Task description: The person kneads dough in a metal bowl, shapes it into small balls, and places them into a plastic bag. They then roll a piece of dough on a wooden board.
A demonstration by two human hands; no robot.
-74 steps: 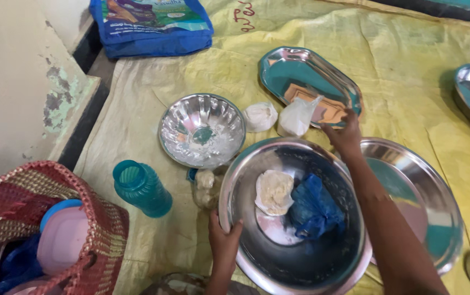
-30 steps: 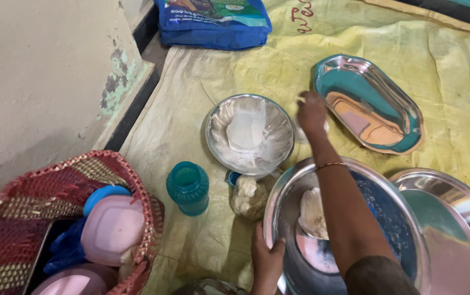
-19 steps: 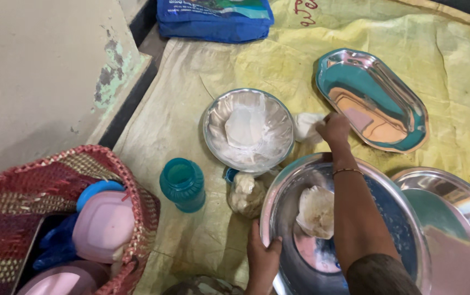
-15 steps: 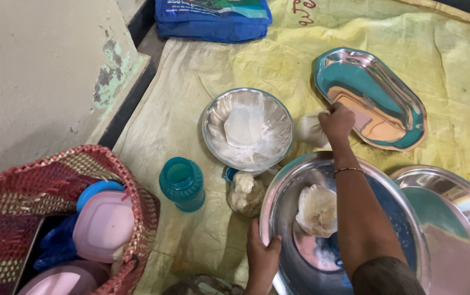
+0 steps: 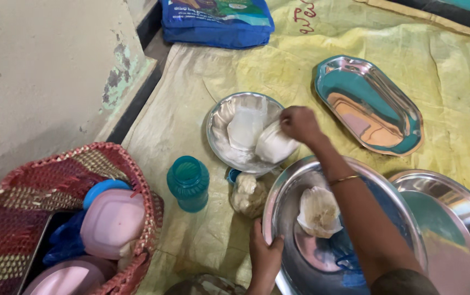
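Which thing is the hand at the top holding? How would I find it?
Start at the yellow mat and find the small round steel bowl beside the teal cup. At that bowl's right edge, the right hand holds a small white bag. It is soft and plump, unlike the flat white packet lying inside the bowl.

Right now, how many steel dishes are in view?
4: a small round bowl under the right hand, an oval tray beyond it, a big basin gripped by the left hand, and a plate at right.
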